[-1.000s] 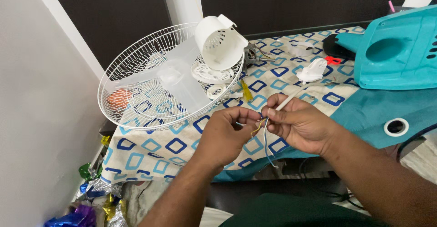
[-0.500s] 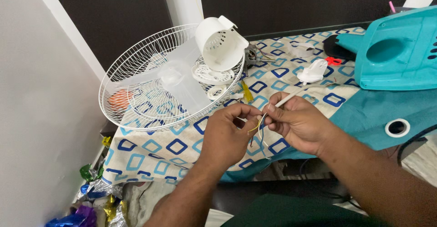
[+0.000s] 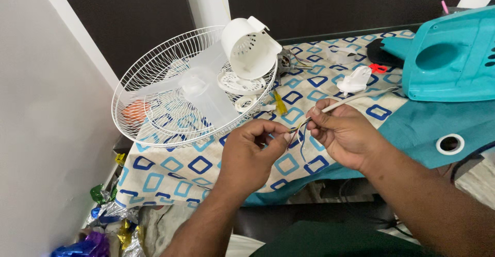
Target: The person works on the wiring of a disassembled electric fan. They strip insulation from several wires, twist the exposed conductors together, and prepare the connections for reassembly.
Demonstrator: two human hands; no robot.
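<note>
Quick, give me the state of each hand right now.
Left hand: closed in a pinch on the thin wire ends coming out of the white cable.
Right hand: closed, gripping the white cable near its stripped end.

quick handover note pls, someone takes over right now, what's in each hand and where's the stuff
Left hand: pinching the thin wires at the cable's end.
Right hand: gripping the white cable just behind the wires.
Both hands are above the patterned cloth.
Fan guard with blade and white motor cover lie behind; teal housing on the right.
Done: fan is apart, wires are exposed.
Left: wire ends are loose, joined to nothing.
</note>
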